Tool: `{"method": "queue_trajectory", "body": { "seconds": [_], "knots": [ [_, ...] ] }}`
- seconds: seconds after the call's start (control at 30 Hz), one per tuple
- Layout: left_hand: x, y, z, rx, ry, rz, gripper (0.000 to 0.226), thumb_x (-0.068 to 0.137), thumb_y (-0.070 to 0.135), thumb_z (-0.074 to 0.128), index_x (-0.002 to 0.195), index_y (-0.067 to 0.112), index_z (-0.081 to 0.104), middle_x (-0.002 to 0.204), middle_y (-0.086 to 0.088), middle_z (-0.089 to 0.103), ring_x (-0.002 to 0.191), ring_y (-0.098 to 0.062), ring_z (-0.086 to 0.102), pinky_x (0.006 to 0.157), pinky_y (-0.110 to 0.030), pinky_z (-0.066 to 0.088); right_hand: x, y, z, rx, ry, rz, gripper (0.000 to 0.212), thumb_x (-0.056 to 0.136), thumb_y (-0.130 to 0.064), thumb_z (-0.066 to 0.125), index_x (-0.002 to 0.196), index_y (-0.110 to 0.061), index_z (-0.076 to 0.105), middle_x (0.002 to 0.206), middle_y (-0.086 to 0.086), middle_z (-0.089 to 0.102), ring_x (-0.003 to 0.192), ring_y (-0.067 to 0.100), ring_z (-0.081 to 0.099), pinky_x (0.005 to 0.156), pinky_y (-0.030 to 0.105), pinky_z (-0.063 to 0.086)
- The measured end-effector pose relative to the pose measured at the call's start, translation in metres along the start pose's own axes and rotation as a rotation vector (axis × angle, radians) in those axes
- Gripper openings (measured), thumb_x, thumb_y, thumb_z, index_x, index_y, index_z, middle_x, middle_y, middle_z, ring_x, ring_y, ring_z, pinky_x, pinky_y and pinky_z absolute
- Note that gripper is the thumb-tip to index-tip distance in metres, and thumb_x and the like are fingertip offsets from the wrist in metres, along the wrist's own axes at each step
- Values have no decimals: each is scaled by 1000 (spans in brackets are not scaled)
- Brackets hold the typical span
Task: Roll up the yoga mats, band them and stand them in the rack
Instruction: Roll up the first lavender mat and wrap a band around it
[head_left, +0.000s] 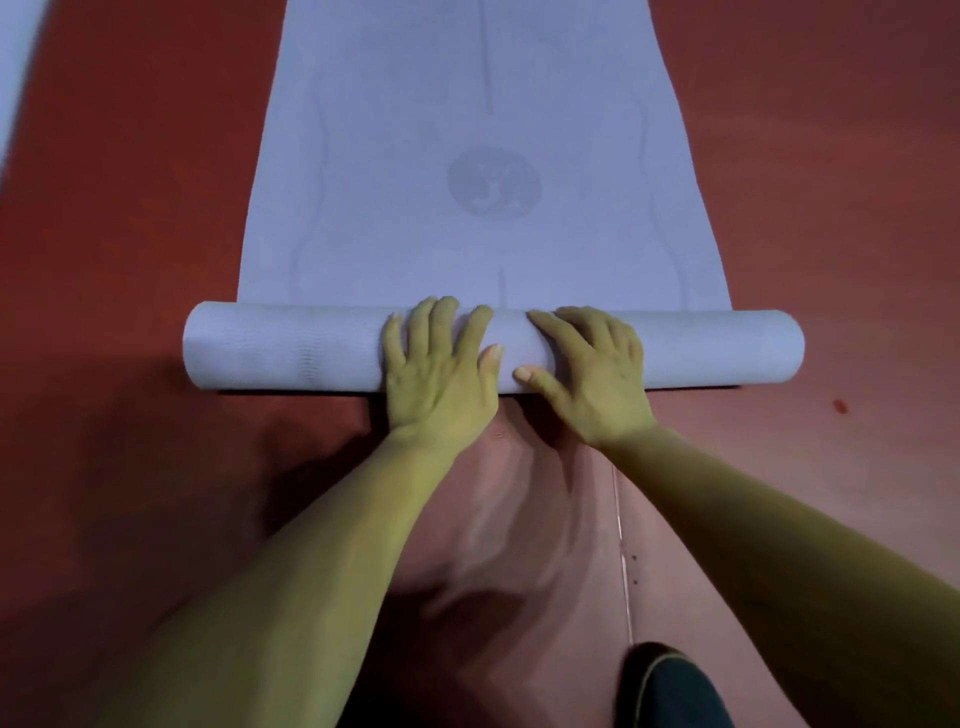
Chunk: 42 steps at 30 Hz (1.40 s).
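Note:
A pale lilac yoga mat (483, 130) lies flat on the red floor and runs away from me, with a faint round emblem at its middle. Its near end is wound into a thick roll (270, 345) that lies crosswise in front of me. My left hand (441, 364) presses flat on the middle of the roll, fingers spread over its top. My right hand (592, 369) presses beside it with straight fingers, thumb pointing left. The two hands almost touch. No band or rack is in view.
The red floor (130, 182) surrounds the mat on both sides. The edge of a second pale mat (15, 78) shows at the far left. A dark clothed knee (670, 686) is at the bottom, right of centre.

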<state>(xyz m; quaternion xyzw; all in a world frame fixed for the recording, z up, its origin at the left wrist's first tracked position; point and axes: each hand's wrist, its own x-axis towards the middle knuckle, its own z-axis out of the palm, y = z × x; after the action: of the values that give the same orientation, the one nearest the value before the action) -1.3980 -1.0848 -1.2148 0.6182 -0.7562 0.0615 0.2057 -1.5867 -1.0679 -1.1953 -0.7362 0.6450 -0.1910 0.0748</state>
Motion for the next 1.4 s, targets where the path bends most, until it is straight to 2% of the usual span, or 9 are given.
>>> {"method": "queue_trajectory", "body": {
  "seconds": [0.07,0.17,0.33,0.47,0.7,0.87,1.0,1.23,1.4],
  "knots": [
    [-8,0,0,-17,52,3,41,95,44,50,128,21,51,133,-12,55,124,-33,45,113,-53,24,-3,1,1,25,15,-1,68,91,-67,50,138,-20,58,136,2,57,131,27,49,113,43,28],
    [-19,1,1,-1,33,37,41,96,47,48,128,21,57,135,-12,53,128,-34,44,117,-56,21,-8,2,3,34,41,-14,67,93,-64,51,138,-16,57,139,4,56,135,30,47,114,44,26],
    [-1,3,0,47,6,-3,40,95,47,50,124,23,64,133,-8,56,125,-36,49,114,-57,26,3,0,-2,132,85,-10,69,88,-54,68,135,-5,54,133,8,60,131,29,50,116,46,29],
    [8,5,-2,80,-21,-16,42,95,47,46,124,23,64,133,-8,58,123,-37,51,112,-58,25,7,7,4,73,108,-131,62,90,-58,67,128,-10,63,130,7,60,124,30,54,110,48,35],
    [6,3,1,43,29,-14,42,97,44,49,128,21,64,134,-10,56,126,-33,46,115,-56,25,24,12,7,80,106,-124,58,91,-59,62,126,-13,66,125,3,62,119,26,57,106,41,34],
    [23,4,3,56,-18,-50,41,97,44,45,125,23,67,133,-8,58,124,-35,49,115,-56,25,27,10,4,39,117,-82,68,89,-64,60,131,-11,62,133,8,57,127,30,50,113,50,30],
    [39,4,4,73,-43,-60,41,97,44,41,123,24,66,131,-6,59,123,-35,50,114,-56,27,25,16,10,0,147,-76,77,84,-70,66,132,-10,60,136,10,57,134,32,46,116,51,26],
    [28,1,9,35,32,15,42,95,42,48,128,21,63,136,-11,56,130,-34,46,115,-57,25,45,22,10,9,167,-102,70,85,-68,68,125,-10,64,125,5,62,122,30,55,110,50,35],
    [44,2,14,53,-14,-16,39,96,40,46,126,24,65,135,-7,57,129,-34,45,118,-55,20,51,21,7,10,141,-59,75,84,-73,63,132,-15,62,133,9,58,130,32,49,116,51,25]
  ]
}}
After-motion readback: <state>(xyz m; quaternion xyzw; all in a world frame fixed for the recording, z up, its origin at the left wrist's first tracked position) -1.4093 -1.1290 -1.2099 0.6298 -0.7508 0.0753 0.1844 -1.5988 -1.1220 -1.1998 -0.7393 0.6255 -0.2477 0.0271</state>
